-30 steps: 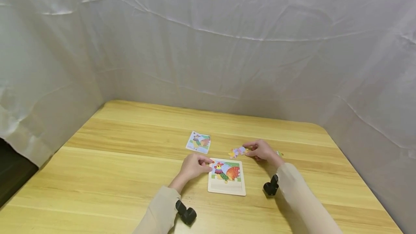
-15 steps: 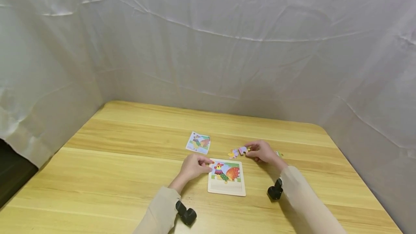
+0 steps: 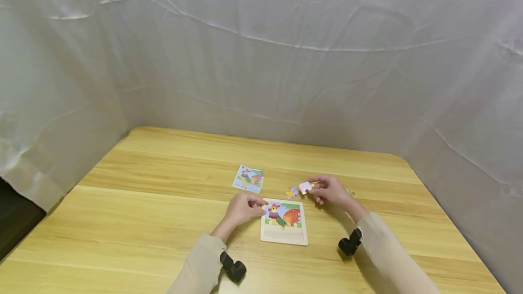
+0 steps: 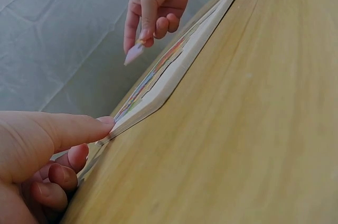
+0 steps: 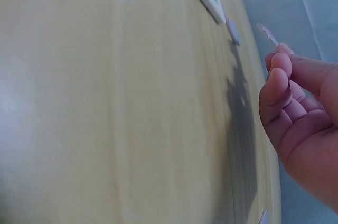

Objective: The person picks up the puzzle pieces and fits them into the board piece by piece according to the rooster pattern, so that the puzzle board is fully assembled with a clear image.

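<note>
My right hand (image 3: pixel 331 190) pinches a pale pink-and-lilac jigsaw piece (image 3: pixel 305 187) between thumb and fingers. In the right wrist view this piece (image 5: pixel 268 35) is raised above the table, tilted nearly edge-on. My left hand (image 3: pixel 242 208) lies at the left side of a wooden jigsaw tray (image 3: pixel 283 238), an extended digit (image 4: pixel 90 129) touching the rim near the corner while other fingers bend beside it. In the tray, joined pieces form a colourful hen (image 3: pixel 286 214); its lower strip is bare wood. A yellow-and-purple piece (image 3: pixel 292 192) lies just behind the tray.
Behind the tray lies a paper picture card (image 3: pixel 248 178) with the same hen. Another green piece (image 3: pixel 350 192) is partly hidden behind my right wrist. A grey-white cloth (image 3: pixel 261 67) hangs around the back and sides of the wooden table (image 3: pixel 171 167).
My right hand has lifted the pink-and-lilac piece away from the yellow-and-purple one and tilted it. My left hand has kept its place at the tray.
</note>
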The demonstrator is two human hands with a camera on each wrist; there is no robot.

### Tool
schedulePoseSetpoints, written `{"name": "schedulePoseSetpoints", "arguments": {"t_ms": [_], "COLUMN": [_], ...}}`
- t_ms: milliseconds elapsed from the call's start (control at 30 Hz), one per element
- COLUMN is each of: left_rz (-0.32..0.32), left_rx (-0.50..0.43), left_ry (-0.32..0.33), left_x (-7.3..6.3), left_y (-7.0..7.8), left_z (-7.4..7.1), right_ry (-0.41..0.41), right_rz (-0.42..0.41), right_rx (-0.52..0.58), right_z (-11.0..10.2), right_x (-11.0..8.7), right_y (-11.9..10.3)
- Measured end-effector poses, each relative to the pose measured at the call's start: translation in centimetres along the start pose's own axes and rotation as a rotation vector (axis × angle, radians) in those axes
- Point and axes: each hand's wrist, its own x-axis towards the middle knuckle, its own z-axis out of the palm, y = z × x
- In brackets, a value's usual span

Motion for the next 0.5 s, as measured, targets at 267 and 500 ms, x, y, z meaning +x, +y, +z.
{"name": "schedulePoseSetpoints", "arguments": {"t_ms": [267, 500], "left_rz": [0.012, 0.006], "left_rx": [0.017, 0.018], "left_ry": [0.012, 0.008], "left_x": [0.0, 0.1], "left_y": [-0.3, -0.3], "left_z": [-0.1, -0.2], "right_ry": [-0.054, -0.129], "right_rz": [0.031, 0.0], "right_rx": [0.065, 0.077], "right_z": [1.4, 3.2], "right_x": [-0.6, -1.0], "right_y": [-0.7, -1.3]}}
